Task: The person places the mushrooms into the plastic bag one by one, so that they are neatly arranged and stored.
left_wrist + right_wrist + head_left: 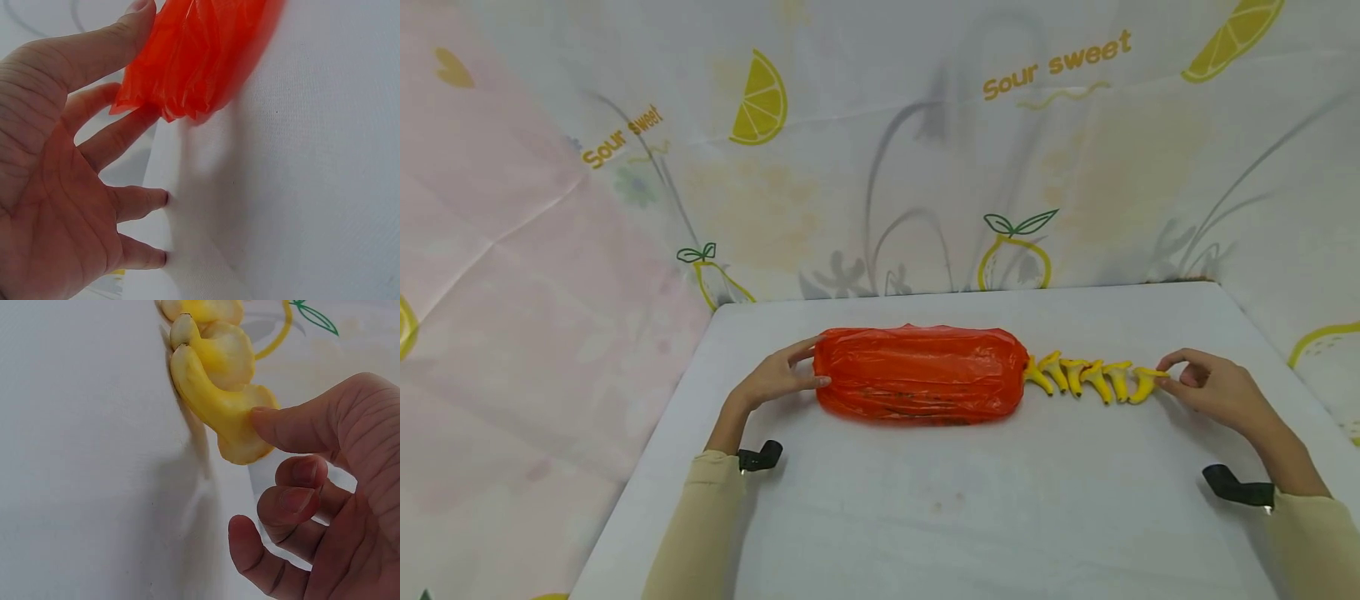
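Note:
A long red plastic bag (917, 375) lies across the white table. At its left end is my left hand (775, 377), thumb and index finger spread apart and touching the bag; in the left wrist view the hand (69, 169) has its thumb against the crinkled red plastic (187, 62), with two lower fingers off it. Several yellow trumpet-shaped mushrooms lie in a row from the bag's right end. My right hand (1221, 392) pinches the outermost mushroom (1144, 385). In the right wrist view, the right hand's (325, 487) thumb presses that mushroom's (228, 412) flared end, its other fingers curled.
The white table (940, 508) extends in front of the bag and ends at a back edge close behind it. A patterned cloth (880, 192) with lemon prints hangs behind and at the sides. A black wrist device (762, 456) is on the left wrist, another (1236, 486) on the right.

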`<move>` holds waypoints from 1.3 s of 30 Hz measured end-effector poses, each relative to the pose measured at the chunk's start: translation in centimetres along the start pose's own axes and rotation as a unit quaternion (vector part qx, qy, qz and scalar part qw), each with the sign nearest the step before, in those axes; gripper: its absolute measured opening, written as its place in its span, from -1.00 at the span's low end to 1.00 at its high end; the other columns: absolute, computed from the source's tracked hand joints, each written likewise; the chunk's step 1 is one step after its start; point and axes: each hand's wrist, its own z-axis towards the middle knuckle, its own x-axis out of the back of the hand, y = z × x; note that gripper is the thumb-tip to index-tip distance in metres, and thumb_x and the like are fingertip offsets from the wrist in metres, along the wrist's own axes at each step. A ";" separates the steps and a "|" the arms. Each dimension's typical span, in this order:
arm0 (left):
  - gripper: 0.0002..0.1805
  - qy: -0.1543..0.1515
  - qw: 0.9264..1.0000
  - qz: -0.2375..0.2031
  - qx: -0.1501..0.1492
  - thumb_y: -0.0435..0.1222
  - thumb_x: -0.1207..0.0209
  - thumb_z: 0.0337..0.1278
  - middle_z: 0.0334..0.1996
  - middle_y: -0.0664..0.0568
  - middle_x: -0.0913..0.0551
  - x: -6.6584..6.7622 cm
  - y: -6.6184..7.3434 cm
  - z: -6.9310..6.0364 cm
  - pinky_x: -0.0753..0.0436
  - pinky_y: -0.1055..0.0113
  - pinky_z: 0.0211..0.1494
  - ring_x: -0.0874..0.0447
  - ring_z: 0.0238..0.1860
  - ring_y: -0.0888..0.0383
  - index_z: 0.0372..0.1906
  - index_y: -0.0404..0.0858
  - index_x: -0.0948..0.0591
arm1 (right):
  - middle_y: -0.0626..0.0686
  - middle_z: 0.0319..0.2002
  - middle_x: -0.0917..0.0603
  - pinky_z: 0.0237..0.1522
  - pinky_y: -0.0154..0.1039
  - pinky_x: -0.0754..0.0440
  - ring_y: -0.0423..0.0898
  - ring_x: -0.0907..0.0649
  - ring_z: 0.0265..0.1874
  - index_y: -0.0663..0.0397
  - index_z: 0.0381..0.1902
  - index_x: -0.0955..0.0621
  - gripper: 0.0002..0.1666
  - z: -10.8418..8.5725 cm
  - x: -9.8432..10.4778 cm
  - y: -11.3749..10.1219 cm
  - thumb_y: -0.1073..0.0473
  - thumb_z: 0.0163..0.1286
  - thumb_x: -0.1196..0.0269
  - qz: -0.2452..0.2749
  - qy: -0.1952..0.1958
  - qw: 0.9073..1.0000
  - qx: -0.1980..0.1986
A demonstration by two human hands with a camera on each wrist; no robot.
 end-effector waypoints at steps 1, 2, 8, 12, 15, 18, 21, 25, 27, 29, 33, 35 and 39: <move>-0.03 0.000 1.000 -0.001 0.001 0.13 -0.39 -0.02 0.42 -0.09 -0.33 0.0 0.0 0.0 -0.31 -0.34 0.27 -0.16 0.44 -0.22 0.52 0.11 -0.23 | -0.05 -0.60 -0.40 -0.72 -0.28 -0.25 -0.17 -0.33 -0.71 0.20 -0.13 -0.58 -0.72 -0.1 0.1 0.0 0.12 0.35 -0.33 -0.001 0.000 1.000 0.000; -0.03 -0.001 1.000 -0.002 0.001 0.13 -0.39 -0.02 0.42 -0.09 -0.33 0.0 0.0 0.0 -0.30 -0.34 0.27 -0.16 0.44 -0.22 0.52 0.11 -0.23 | -0.05 -0.60 -0.40 -0.72 -0.28 -0.25 -0.17 -0.33 -0.71 0.20 -0.14 -0.58 -0.73 -0.2 0.2 -0.1 0.12 0.34 -0.33 -0.003 0.000 1.000 0.000; -0.03 -0.003 1.000 -0.005 0.003 0.14 -0.39 -0.02 0.43 -0.07 -0.33 0.0 -0.1 0.0 -0.29 -0.35 0.28 -0.15 0.45 -0.20 0.52 0.14 -0.23 | -0.06 -0.62 -0.40 -0.70 -0.29 -0.23 -0.17 -0.32 -0.71 0.18 -0.16 -0.60 -0.76 -0.5 1.3 -0.6 0.18 0.30 -0.36 -0.007 0.020 1.000 0.006; -0.05 0.000 1.000 -0.008 0.003 0.13 -0.40 -0.03 0.42 -0.06 -0.33 0.1 -0.2 0.0 -0.28 -0.35 0.29 -0.15 0.45 -0.19 0.51 0.15 -0.24 | -0.07 -0.63 -0.39 -0.69 -0.28 -0.22 -0.18 -0.31 -0.70 0.14 -0.16 -0.60 -0.77 -0.5 1.8 -1.3 0.17 0.29 -0.37 0.001 0.032 0.999 0.011; -0.05 -0.001 1.000 -0.010 0.001 0.12 -0.40 -0.02 0.42 -0.06 -0.33 0.2 -0.2 0.0 -0.27 -0.35 0.29 -0.14 0.45 -0.19 0.51 0.15 -0.24 | -0.08 -0.64 -0.40 -0.69 -0.27 -0.22 -0.18 -0.32 -0.70 0.11 -0.16 -0.60 -0.76 -0.4 2.1 -2.0 0.14 0.30 -0.37 0.011 0.036 0.999 0.014; -0.05 -0.004 1.000 -0.010 -0.001 0.12 -0.39 -0.01 0.43 -0.07 -0.32 0.2 -0.3 0.0 -0.28 -0.35 0.29 -0.14 0.45 -0.19 0.52 0.15 -0.23 | -0.08 -0.66 -0.41 -0.69 -0.26 -0.22 -0.18 -0.33 -0.70 0.09 -0.16 -0.60 -0.75 -0.2 2.2 -2.6 0.11 0.30 -0.37 0.022 0.034 0.999 0.015; -0.04 -0.004 1.000 -0.011 -0.002 0.11 -0.39 0.00 0.43 -0.09 -0.32 0.2 -0.2 0.0 -0.27 -0.35 0.28 -0.14 0.45 -0.20 0.52 0.13 -0.22 | -0.06 -0.67 -0.41 -0.70 -0.26 -0.22 -0.16 -0.34 -0.71 0.09 -0.15 -0.60 -0.74 0.1 2.0 -3.3 0.09 0.31 -0.37 0.039 0.026 0.999 0.011; -0.06 -0.009 1.000 -0.012 -0.008 0.04 -0.37 0.07 0.44 -0.15 -0.30 0.2 0.4 -0.2 -0.27 -0.38 0.27 -0.13 0.45 -0.24 0.54 0.04 -0.20 | -0.04 -0.67 -0.41 -0.71 -0.26 -0.22 -0.13 -0.34 -0.72 0.10 -0.14 -0.60 -0.73 0.6 1.5 -4.3 0.07 0.32 -0.36 0.052 0.017 0.998 0.012; -0.07 -0.010 1.000 -0.015 -0.009 0.02 -0.37 0.08 0.44 -0.16 -0.29 0.2 0.4 -0.2 -0.27 -0.38 0.27 -0.12 0.45 -0.25 0.54 0.03 -0.20 | -0.04 -0.67 -0.41 -0.71 -0.26 -0.22 -0.13 -0.34 -0.72 0.11 -0.13 -0.60 -0.73 1.0 1.2 -4.8 0.08 0.33 -0.36 0.053 0.014 0.998 0.018; -0.06 -0.011 1.000 -0.016 -0.009 0.02 -0.37 0.08 0.44 -0.15 -0.29 0.2 0.3 -0.1 -0.27 -0.38 0.27 -0.12 0.45 -0.25 0.54 0.04 -0.19 | -0.04 -0.67 -0.41 -0.71 -0.26 -0.23 -0.14 -0.34 -0.72 0.12 -0.13 -0.61 -0.74 1.4 0.9 -5.4 0.10 0.33 -0.36 0.056 0.011 0.998 0.024; -0.05 -0.007 1.000 -0.017 -0.004 0.11 -0.39 0.00 0.43 -0.09 -0.31 0.1 -0.3 0.1 -0.29 -0.36 0.27 -0.15 0.45 -0.20 0.52 0.14 -0.22 | -0.03 -0.65 -0.41 -0.70 -0.27 -0.24 -0.15 -0.35 -0.71 0.15 -0.12 -0.62 -0.73 2.3 -0.2 -7.0 0.11 0.33 -0.35 0.077 0.001 0.996 0.041; -0.04 -0.006 1.000 -0.020 -0.001 0.13 -0.40 -0.02 0.43 -0.07 -0.32 0.1 -0.3 0.1 -0.29 -0.36 0.27 -0.16 0.44 -0.19 0.51 0.17 -0.23 | -0.02 -0.64 -0.41 -0.70 -0.27 -0.25 -0.14 -0.37 -0.70 0.15 -0.13 -0.62 -0.73 2.8 -0.9 -7.9 0.09 0.34 -0.36 0.088 -0.004 0.995 0.049; -0.04 -0.007 1.000 -0.023 -0.003 0.12 -0.40 -0.02 0.43 -0.07 -0.33 0.0 -0.2 0.1 -0.28 -0.36 0.28 -0.17 0.44 -0.18 0.52 0.16 -0.23 | 0.00 -0.63 -0.42 -0.69 -0.28 -0.30 -0.11 -0.39 -0.69 0.13 -0.14 -0.62 -0.73 3.8 -2.0 -9.3 0.08 0.33 -0.36 0.100 -0.013 0.993 0.054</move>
